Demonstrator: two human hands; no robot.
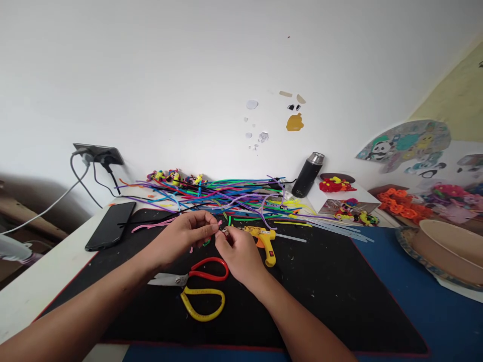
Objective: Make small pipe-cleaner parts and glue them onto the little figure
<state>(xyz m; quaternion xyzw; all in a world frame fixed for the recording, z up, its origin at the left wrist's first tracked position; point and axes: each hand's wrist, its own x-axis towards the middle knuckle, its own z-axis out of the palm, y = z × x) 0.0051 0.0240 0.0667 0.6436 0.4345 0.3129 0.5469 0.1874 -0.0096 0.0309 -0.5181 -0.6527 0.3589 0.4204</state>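
The left hand pinches a tiny, fuzzy-looking pink bit, maybe shaping it, and the right hand, fingers curled closed on I can't tell what, should stay steady next.

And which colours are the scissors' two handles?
One red handle, one yellow handle, in the head view.

A white wall spans 12 o'clock, softly lit and falling into shadow toward 9, where plugs sit in a dark socket plate. Gold, black and pale stickers dot it at 1 o'clock; near 3, a panda decal sits below a pale yellow section. A white tabletop shows at 8 o'clock, a blue surface at 4.
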